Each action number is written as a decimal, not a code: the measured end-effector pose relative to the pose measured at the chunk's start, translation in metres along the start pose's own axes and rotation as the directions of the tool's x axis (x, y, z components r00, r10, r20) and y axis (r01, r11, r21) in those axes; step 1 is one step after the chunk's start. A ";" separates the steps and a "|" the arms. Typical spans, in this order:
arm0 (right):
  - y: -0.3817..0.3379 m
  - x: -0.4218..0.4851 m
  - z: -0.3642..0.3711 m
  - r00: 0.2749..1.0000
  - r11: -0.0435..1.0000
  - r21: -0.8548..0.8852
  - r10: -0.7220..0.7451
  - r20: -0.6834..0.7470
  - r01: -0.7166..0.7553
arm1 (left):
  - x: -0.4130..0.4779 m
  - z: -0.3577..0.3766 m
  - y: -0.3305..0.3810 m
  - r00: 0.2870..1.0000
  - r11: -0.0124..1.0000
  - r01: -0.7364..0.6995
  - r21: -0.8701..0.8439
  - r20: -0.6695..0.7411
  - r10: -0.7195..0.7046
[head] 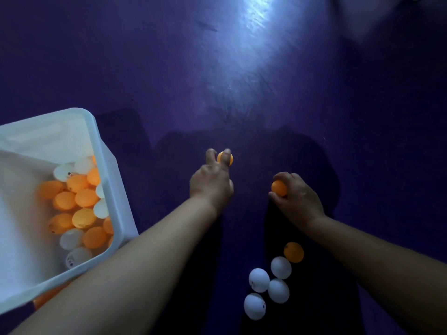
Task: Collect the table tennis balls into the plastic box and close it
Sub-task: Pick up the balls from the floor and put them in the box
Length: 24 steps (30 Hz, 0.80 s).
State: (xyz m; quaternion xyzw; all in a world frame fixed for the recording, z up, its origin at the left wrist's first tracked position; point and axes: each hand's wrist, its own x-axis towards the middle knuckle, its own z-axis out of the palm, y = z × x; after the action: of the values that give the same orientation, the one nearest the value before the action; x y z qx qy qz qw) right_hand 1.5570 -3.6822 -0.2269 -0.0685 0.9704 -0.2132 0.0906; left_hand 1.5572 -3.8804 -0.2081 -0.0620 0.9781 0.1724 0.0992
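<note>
Plastic box (106, 165) left, open, part full. Right hand (297, 197) grip holds an orange ball (279, 188); left hand (211, 182) seems to pinch the far orange ball (226, 158) — five loose balls (280, 267) near right still to collect, then closing.

Inspector A: Your left forearm (145, 250) and right forearm (375, 247) show bare along their whole visible length, from the edge of view to the wrist.

Inspector B: Confirmed. Your left hand (211, 187) and right hand (298, 199) are bare as well, fingers included. In this dim light, finer marks on them cannot be made out.
</note>
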 end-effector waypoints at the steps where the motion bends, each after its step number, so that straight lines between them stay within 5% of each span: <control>1: 0.002 -0.001 -0.001 1.000 1.000 0.021 0.009 -0.006 -0.009 | 0.005 0.002 -0.003 0.999 0.999 -0.007 0.039 0.049 0.005; 5: 0.007 -0.007 -0.003 1.000 1.000 0.013 0.013 0.008 -0.013 | 0.017 0.012 -0.008 0.987 0.987 -0.099 0.128 0.142 0.081; 13: -0.004 -0.019 -0.006 0.999 0.997 0.069 0.035 -0.039 -0.032 | 0.005 -0.016 -0.014 0.991 0.991 -0.049 0.126 0.127 0.033; 20: -0.075 -0.027 -0.002 0.959 0.953 0.189 -0.198 -0.202 0.236 | -0.025 -0.091 -0.042 0.930 0.960 -0.259 0.105 -0.239 0.278; 24: -0.154 -0.028 0.000 0.882 0.860 0.231 -0.396 -0.257 0.454 | -0.052 -0.141 -0.096 0.881 0.962 -0.272 0.032 -0.394 0.262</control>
State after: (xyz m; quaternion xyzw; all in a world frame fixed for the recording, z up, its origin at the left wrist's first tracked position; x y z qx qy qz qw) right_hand 1.5993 -3.8161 -0.1570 -0.2463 0.8940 -0.3711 -0.0481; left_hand 1.5979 -4.0150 -0.0980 0.0384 0.9748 0.1804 -0.1254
